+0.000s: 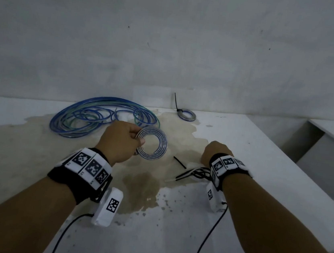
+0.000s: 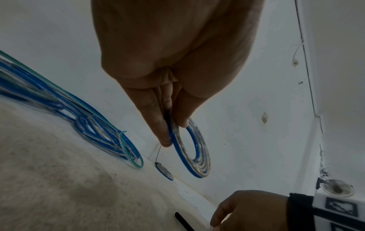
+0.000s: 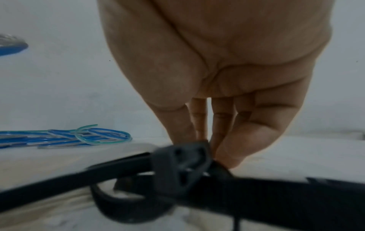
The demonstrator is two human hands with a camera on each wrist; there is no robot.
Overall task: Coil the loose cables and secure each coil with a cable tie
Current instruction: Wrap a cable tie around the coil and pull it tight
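**Left hand holds a flat coil while right reaches the ties**

A stained white table [image 1: 243, 148] fills the lower half of the head view. At centre left lies the tangle of loose blue and green cables [image 1: 91, 117]. Just right of it, at mid-frame, the left hand [image 1: 118, 139] pinches a flat spiral coil [image 1: 153, 143] between thumb and fingers, lifted off the table. The right hand [image 1: 214, 152], at centre right, reaches down with fingers bent onto a bunch of black cable ties [image 1: 193, 171]; the right wrist view shows fingertips closing on one tie's head [image 3: 181, 165]. At upper centre a small tied coil [image 1: 186, 114] rests by the wall.
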